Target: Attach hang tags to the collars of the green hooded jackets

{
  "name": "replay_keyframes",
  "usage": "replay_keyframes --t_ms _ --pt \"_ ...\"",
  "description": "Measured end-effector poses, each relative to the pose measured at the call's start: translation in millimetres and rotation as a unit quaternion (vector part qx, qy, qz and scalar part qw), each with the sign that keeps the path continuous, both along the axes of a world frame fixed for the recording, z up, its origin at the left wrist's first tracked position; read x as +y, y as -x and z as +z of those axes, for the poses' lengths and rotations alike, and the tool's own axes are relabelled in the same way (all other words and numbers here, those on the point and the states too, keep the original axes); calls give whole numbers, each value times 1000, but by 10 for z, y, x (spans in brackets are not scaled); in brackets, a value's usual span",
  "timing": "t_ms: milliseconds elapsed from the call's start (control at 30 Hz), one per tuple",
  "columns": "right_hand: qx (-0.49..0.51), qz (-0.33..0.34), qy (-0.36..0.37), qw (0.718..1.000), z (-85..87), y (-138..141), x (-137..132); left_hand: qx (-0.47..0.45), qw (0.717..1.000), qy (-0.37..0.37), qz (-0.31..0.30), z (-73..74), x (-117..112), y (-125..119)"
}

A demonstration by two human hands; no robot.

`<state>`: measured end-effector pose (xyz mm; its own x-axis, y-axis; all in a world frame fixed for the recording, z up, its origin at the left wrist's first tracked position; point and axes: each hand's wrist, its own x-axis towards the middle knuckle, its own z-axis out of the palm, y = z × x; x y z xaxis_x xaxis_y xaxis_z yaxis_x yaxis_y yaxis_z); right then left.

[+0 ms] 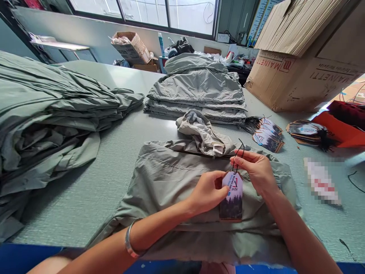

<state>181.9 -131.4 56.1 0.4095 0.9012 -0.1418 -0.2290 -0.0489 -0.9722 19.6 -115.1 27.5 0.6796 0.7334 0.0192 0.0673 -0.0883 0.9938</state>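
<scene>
My left hand point(209, 192) pinches a hang tag point(231, 203) by its left edge, thumb on the printed face. The tag has a white top with a red logo and a dark forest print below. A black string loop point(237, 161) rises from its top, and my right hand point(258, 169) pinches that string between thumb and fingers. Both hands are over a grey-green jacket point(171, 182) lying folded at the table's front. Its hood point(199, 131) points away from me, with a small white label point(218, 148) near the collar.
A stack of folded jackets point(196, 89) stands behind. Loose garments point(57, 102) pile up at left. Two bundles of tags, one nearer point(268, 135) and one farther right point(303, 129), lie beside an orange bag point(336, 131). A large cardboard box point(296, 80) fills the back right.
</scene>
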Motion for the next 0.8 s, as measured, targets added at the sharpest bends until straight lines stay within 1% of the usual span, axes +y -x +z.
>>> replay_keyframes --t_ms 133,233,333,400,500,600,700,800 --pt "34 16 -14 999 -54 -3 16 -1 1000 -15 -9 -22 -1 -8" --pt "51 10 -26 998 -109 -7 61 19 997 -76 2 -24 14 -4" --pt "77 15 -26 997 -128 -19 169 76 980 -170 64 0 51 12" --pt "70 30 -24 997 -99 -16 270 100 966 -208 117 29 90 27" --pt "38 62 -23 997 -10 29 416 90 956 -216 178 85 170 51" --pt "51 102 -37 993 35 109 504 66 942 -236 228 156 300 79" --pt "69 112 -44 990 -57 173 522 44 920 -293 258 218 495 92" --pt "60 112 -25 992 -237 198 491 36 910 -332 246 202 712 46"
